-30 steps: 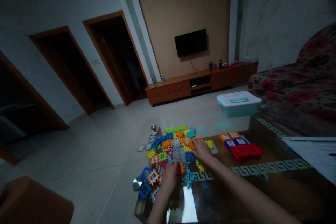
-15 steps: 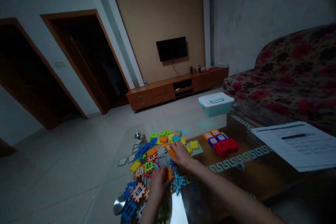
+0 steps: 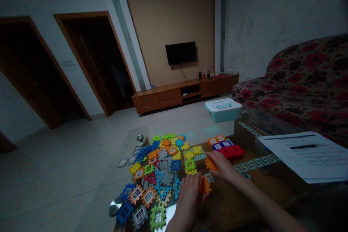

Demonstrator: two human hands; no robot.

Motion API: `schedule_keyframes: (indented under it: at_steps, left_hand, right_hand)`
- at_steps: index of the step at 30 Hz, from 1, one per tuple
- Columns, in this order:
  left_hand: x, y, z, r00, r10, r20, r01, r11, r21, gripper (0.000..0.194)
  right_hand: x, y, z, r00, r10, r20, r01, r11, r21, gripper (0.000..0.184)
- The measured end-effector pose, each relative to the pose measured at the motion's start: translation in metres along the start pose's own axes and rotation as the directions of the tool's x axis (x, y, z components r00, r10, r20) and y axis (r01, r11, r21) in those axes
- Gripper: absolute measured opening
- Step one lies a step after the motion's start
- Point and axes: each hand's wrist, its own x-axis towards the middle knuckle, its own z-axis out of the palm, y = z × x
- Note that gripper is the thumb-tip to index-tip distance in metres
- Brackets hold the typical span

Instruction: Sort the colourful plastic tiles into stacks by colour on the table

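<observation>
My left hand [image 3: 188, 194] is closed round some orange interlocking toy tiles [image 3: 205, 185] near the front of the glass table. A little farther right, my right hand [image 3: 221, 165] pinches another orange tile [image 3: 210, 164] between thumb and fingers. Left of both hands spreads a loose heap of notched plastic tiles in many colours; a green window tile [image 3: 158, 216], a blue tile [image 3: 175, 165] and a grey tile [image 3: 164, 165] are among them. Just beyond my right hand lie sorted groups: red tiles [image 3: 231, 153], purple window tiles [image 3: 221, 145] and orange window tiles [image 3: 216, 140].
A printed sheet with a pen [image 3: 303, 147] lies at the table's right. The lidded teal box [image 3: 223, 110] stands at the far end. Round metal fittings [image 3: 115, 206] sit along the glass table's left side. A floral sofa [image 3: 307, 76] is at the right, a TV cabinet [image 3: 168, 98] beyond.
Both hands have moved right, away from the tile heap, with orange tiles in them. More of the heap now shows, including blue and green tiles that they covered. The view has shifted slightly.
</observation>
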Motion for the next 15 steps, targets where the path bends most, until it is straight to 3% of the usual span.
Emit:
schedule_keyframes:
  at_steps: [3, 6, 10, 15]
  left_hand:
    - [0.001, 0.015, 0.011, 0.999, 0.003, 0.049, -0.005, 0.999, 0.04, 0.057]
    - [0.006, 0.013, 0.005, 0.996, -0.059, 0.063, 0.052, 0.993, 0.102, 0.047]
    - [0.01, 0.0, -0.016, 0.987, -0.157, -0.027, 0.16, 0.977, 0.142, 0.029]
    - [0.008, -0.033, -0.034, 0.953, -0.263, -0.151, 0.288, 0.941, 0.176, 0.036]
  right_hand:
    - [-0.013, -0.005, 0.001, 0.996, -0.048, 0.077, 0.046, 0.998, 0.031, 0.063]
    - [-0.023, -0.015, 0.002, 0.972, -0.149, 0.182, 0.13, 0.985, 0.112, 0.061]
    - [-0.032, -0.035, 0.006, 0.937, -0.208, 0.282, 0.179, 0.976, 0.124, 0.054]
    - [-0.039, -0.056, 0.014, 0.931, -0.141, 0.337, 0.169, 0.984, -0.054, 0.04]
